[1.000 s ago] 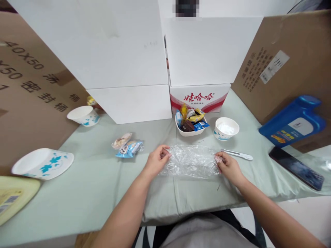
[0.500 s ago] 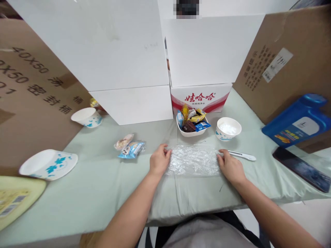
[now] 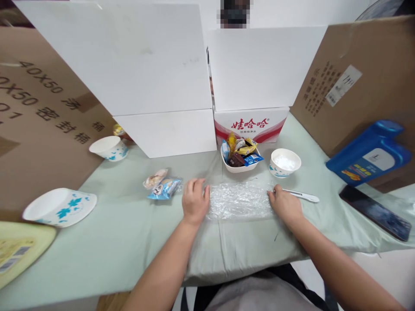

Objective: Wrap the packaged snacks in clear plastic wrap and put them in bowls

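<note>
Clear film [image 3: 240, 201] touches loosely spread left hand [image 3: 196, 202], curled right hand [image 3: 285, 204]

The left forearm [image 3: 164, 265] and right forearm [image 3: 337, 259], both bare, are extended across the near edge of the table [image 3: 119, 255] and angled inward. The left hand [image 3: 196, 201] is held back-up, its fingers loosely curved toward the far edge, the thumb parted from them. The right hand [image 3: 285, 203] is turned inward, its fingers bent, thumb and index fingertip brought close together.
</note>
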The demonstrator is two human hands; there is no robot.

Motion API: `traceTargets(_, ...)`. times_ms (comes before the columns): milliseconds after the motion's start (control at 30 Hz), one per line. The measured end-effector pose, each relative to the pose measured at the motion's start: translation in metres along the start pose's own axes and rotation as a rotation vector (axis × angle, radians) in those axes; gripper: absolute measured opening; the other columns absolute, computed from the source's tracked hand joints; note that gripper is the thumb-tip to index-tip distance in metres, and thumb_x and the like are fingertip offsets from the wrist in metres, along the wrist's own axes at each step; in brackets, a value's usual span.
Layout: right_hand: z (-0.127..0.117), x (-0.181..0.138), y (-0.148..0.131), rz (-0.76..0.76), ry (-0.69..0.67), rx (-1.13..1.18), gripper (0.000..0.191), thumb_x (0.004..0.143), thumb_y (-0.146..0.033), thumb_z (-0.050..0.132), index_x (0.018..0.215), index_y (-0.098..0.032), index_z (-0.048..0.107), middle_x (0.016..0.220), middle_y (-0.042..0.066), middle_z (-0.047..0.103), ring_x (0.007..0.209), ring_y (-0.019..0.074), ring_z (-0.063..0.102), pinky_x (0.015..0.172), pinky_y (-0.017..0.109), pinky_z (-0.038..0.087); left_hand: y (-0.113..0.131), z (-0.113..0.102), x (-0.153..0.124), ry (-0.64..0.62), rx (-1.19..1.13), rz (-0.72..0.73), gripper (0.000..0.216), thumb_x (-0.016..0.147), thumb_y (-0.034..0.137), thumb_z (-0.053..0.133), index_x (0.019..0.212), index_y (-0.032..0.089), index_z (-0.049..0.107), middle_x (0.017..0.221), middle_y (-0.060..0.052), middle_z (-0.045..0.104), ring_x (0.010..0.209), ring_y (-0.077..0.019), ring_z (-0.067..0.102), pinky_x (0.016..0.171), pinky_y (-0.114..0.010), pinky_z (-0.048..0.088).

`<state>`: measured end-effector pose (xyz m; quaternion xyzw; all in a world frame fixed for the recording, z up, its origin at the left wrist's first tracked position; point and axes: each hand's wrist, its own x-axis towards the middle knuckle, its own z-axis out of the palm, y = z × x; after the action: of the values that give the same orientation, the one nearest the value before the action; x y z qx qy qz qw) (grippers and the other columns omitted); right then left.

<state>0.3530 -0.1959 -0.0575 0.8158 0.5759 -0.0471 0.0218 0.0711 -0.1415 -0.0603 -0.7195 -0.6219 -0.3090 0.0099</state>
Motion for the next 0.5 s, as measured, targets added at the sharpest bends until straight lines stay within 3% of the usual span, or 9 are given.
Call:
traceTargets(67, 0.000, -0.001, -0.001, 0.001, 0.005, -0.004, 0.032, 0.098, -0.041, 0.035, 0.105, -0.016, 0.054, 0.083, 0.014, 0.072, 0.078, 0.0287, 0.070, 0.061, 0.032, 0.043, 0.005, -0.002, -0.006, -0.076, -0.048, 0.185, 0.027, 0.094, 0.029, 0.042, 0.103, 0.020, 0.066, 0.107, -0.012, 0.065, 0.107, -0.0253, 0.059, 0.096, -0.038, 0.044)
traceTargets(167, -0.001, 0.000, 0.003, -0.003, 0.012, 0.005, 0.032, 0.098, -0.041, 0.036, 0.105, -0.017, 0.055, 0.084, 0.013, 0.072, 0.079, 0.0295, 0.070, 0.061, 0.033, 0.044, 0.014, 0.003, -0.015, -0.415, -0.098, 0.473, 0.032, 0.094, 0.035, 0.047, 0.119, 0.023, 0.063, 0.126, -0.009, 0.061, 0.123, -0.0256, 0.051, 0.107, -0.042, 0.037)
traceTargets(233, -0.006, 0.003, 0.009, 0.011, 0.013, 0.006, 0.032, 0.097, -0.042, 0.038, 0.105, -0.016, 0.056, 0.085, 0.013, 0.072, 0.080, 0.0305, 0.070, 0.062, 0.034, 0.045, 0.020, 0.009, -0.018, -0.583, -0.058, 0.538, 0.048, 0.091, 0.043, 0.054, 0.135, 0.027, 0.051, 0.148, -0.007, 0.045, 0.140, -0.0292, 0.034, 0.115, -0.050, 0.024)
traceTargets(333, -0.013, 0.006, 0.016, 0.010, 0.120, 0.016, 0.030, 0.096, -0.036, 0.042, 0.109, -0.013, 0.057, 0.092, 0.016, 0.070, 0.084, 0.0305, 0.068, 0.069, 0.037, 0.047, 0.024, 0.015, -0.020, -0.692, 0.001, 0.524, 0.061, 0.090, 0.048, 0.055, 0.145, 0.028, 0.039, 0.158, -0.006, 0.026, 0.147, -0.0308, 0.016, 0.118, -0.055, 0.011)
traceTargets(400, -0.015, 0.004, 0.012, -0.145, 0.254, 0.059, 0.027, 0.095, -0.030, 0.043, 0.108, -0.013, 0.060, 0.100, 0.016, 0.069, 0.092, 0.0296, 0.065, 0.078, 0.039, 0.047, 0.023, 0.016, -0.019, -0.706, 0.009, 0.528, 0.062, 0.091, 0.049, 0.053, 0.147, 0.028, 0.036, 0.159, -0.007, 0.023, 0.148, -0.0302, 0.014, 0.118, -0.055, 0.010)
traceTargets(500, -0.006, -0.004, -0.010, -0.579, 0.325, 0.153, 0.030, 0.094, -0.032, 0.047, 0.113, -0.015, 0.063, 0.116, 0.016, 0.066, 0.111, 0.0292, 0.058, 0.096, 0.043, 0.042, 0.019, 0.018, -0.019, -0.686, 0.020, 0.544, 0.061, 0.092, 0.050, 0.050, 0.147, 0.028, 0.035, 0.159, -0.007, 0.023, 0.148, -0.0304, 0.014, 0.118, -0.056, 0.011)
